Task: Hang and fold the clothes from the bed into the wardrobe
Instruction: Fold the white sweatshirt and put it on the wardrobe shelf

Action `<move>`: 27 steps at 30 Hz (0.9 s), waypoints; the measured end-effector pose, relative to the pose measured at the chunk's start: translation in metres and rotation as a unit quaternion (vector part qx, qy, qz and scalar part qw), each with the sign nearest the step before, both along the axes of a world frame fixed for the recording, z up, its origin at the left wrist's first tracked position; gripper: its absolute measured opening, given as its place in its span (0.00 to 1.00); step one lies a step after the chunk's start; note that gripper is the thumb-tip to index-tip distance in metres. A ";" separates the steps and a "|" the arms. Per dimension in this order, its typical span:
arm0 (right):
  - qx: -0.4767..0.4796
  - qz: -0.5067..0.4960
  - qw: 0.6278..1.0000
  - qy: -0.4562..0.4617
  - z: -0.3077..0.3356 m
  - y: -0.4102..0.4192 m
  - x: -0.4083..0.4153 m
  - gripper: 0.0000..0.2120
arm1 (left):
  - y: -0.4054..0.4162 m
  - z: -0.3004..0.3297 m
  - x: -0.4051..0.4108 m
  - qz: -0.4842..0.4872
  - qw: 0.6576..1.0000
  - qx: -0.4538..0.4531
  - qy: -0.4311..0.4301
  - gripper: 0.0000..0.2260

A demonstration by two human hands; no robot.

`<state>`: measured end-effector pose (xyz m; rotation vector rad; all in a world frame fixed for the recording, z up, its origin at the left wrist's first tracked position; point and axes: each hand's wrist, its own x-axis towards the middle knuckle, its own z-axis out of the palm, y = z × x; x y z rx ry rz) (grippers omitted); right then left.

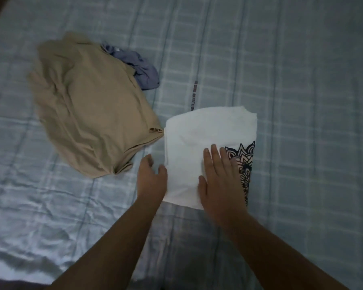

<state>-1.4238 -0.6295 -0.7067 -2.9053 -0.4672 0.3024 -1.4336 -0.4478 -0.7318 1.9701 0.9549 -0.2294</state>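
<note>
Blue checked bed [302,80] is carrying the folded white shirt [208,130]; my right hand [222,178] is pressing flat on it, left hand [152,178] open, touching its left edge.

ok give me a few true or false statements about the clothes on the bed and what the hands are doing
1. The right hand lies flat on the white garment. True.
2. The left hand grips the tan garment. False: it is at the white garment's left edge, apart from the tan one.
3. A blue-grey garment shows from behind the tan garment's far right side. True.
4. The white garment is plain. False: a dark patterned print runs along its right side.
5. The white garment hangs on a hanger. False: it lies folded on the checked bed cover.
</note>
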 end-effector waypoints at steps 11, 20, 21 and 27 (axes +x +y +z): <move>-0.081 -0.028 0.996 0.028 -0.060 0.039 0.018 0.32 | 0.019 -0.006 0.059 -0.128 0.986 -0.074 0.069 0.15; -0.022 -0.057 0.998 0.026 -0.040 0.024 0.016 0.31 | 0.006 0.028 0.059 -0.175 0.971 -0.161 -0.011 0.11; -0.015 -0.067 0.997 0.020 -0.035 0.018 0.013 0.31 | 0.002 0.034 0.057 -0.180 0.968 -0.176 -0.017 0.12; 0.088 -0.137 0.987 -0.003 -0.014 -0.030 -0.002 0.29 | -0.050 0.071 0.059 -0.232 0.957 -0.163 -0.058 0.24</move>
